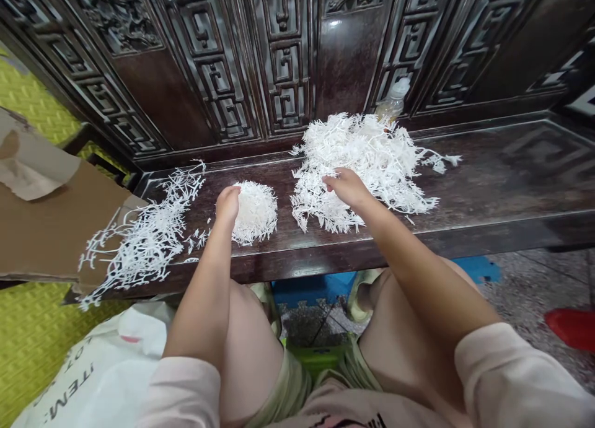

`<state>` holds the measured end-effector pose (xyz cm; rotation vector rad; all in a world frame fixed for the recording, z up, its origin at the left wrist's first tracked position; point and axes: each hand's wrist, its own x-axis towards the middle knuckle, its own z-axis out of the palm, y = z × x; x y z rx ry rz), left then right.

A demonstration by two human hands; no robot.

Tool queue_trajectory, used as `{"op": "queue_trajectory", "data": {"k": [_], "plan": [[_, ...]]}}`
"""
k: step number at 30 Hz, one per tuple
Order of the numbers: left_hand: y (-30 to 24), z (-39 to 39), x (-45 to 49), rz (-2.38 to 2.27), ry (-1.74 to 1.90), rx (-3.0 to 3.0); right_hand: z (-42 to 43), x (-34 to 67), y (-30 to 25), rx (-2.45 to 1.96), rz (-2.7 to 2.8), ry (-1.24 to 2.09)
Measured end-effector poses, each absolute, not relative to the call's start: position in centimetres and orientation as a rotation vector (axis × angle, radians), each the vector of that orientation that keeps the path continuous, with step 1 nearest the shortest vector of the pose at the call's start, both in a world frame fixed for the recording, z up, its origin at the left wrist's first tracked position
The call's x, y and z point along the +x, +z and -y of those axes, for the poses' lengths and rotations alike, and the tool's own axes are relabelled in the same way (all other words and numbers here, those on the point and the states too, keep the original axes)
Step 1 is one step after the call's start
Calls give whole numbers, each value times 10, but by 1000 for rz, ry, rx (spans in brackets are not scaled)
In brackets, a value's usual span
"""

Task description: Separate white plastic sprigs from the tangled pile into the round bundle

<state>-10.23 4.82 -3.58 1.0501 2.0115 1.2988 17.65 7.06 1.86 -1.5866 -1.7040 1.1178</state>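
Note:
My left hand point(227, 204) is closed on a small round bunch of white plastic sprigs point(255, 211), which rests on the dark wooden bench point(488, 186). My right hand point(346, 186) lies on the front of a big loose heap of the same white sprigs point(367, 161), its fingers curled down into the heap. What the right fingers grip is hidden among the strands. A third, flatter spread of white branching pieces point(149, 236) lies to the left of my left hand and hangs over the bench edge.
A carved dark wooden back panel point(279, 56) rises behind the bench, with a clear plastic bottle point(394, 100) against it. A brown cardboard box point(51, 223) stands at the left, a white printed bag point(93, 378) lies below, and a red thing point(571, 327) lies on the floor.

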Motion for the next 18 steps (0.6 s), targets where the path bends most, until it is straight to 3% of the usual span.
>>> {"op": "queue_trajectory", "data": {"k": [3, 10, 18], "plan": [[-29, -47, -92, -2033, 1315, 1277, -59, 174, 21, -1571, 1687, 1179], [8, -17, -12, -1541, 1331, 1771, -47, 169, 32, -1264, 1725, 1718], [19, 10, 19, -1578, 1136, 1966, -47, 173, 33, -1049, 1874, 1759]]}}
